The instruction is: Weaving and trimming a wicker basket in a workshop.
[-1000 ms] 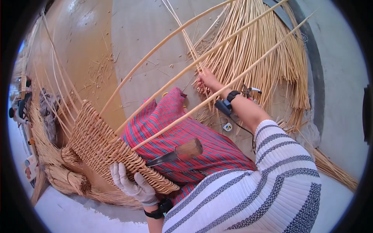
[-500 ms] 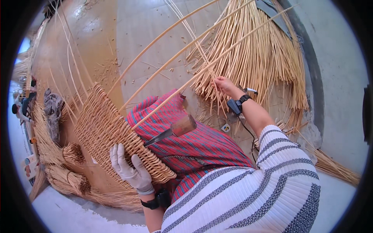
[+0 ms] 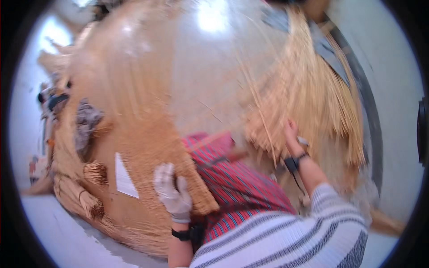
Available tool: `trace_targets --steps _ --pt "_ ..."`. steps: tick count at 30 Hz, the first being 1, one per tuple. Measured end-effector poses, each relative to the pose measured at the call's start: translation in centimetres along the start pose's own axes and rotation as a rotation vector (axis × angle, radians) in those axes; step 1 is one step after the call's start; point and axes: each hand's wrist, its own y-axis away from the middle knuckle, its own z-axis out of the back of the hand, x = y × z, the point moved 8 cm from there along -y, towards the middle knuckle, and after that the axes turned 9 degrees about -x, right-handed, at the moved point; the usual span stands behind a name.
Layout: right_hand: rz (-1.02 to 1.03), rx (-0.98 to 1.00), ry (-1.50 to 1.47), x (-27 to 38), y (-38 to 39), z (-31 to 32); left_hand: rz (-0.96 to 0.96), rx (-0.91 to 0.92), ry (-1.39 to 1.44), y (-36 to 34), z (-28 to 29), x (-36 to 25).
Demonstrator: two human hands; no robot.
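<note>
The gloved left hand (image 3: pixel 172 192) lies on the near part of the woven wicker panel (image 3: pixel 161 149), its fingers extended and the thumb held apart on the right; it seems to press and steady the weave rather than close around it, though whether anything curls under an edge cannot be told. The panel leans beside the red striped cloth (image 3: pixel 254 190) spread over the person's lap, which probably guards the clothing and gives the work a soft support. The glove likely spares the skin against the rough weave.

The bare right hand (image 3: pixel 292 131) is out to the right, in front of the large sheaf of rods (image 3: pixel 306 100). The sheaf fans its ends toward the person, presumably so that single rods lie within reach. How far those fingers are open, and whether they have hold of anything, cannot be told through the blur; a slender rod (image 3: pixel 262 117) slants down just left of them.

A tool with a brown handle (image 3: pixel 237 155) lies across the cloth, its dark blade smeared and its tip hard to place against the panel's right edge. Left of the panel, a white sheet (image 3: pixel 125 178) shows only in part. A dark object (image 3: pixel 286 1) is cut off at the far edge.
</note>
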Motion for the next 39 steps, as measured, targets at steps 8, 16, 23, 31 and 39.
trace_targets --steps 8,16,23,31,39 --pt "-0.579 0.46 -0.21 3.4 6.5 -3.2 0.04 -0.068 0.081 0.6 0.1 -0.4" --pt "-0.533 0.773 -0.283 12.6 9.2 -7.6 0.053 -0.064 0.086 0.3 0.3 -0.7" --pt "-0.019 0.792 0.03 16.3 8.3 -7.6 0.068 -0.097 0.054 0.0 0.5 -0.7" --pt "-0.314 0.782 -0.162 18.8 11.1 -6.5 0.058 -0.089 0.053 0.2 0.6 -1.2" --pt "-0.327 1.03 -0.689 26.5 16.8 -7.7 0.055 -0.093 0.062 0.3 0.7 -1.0"
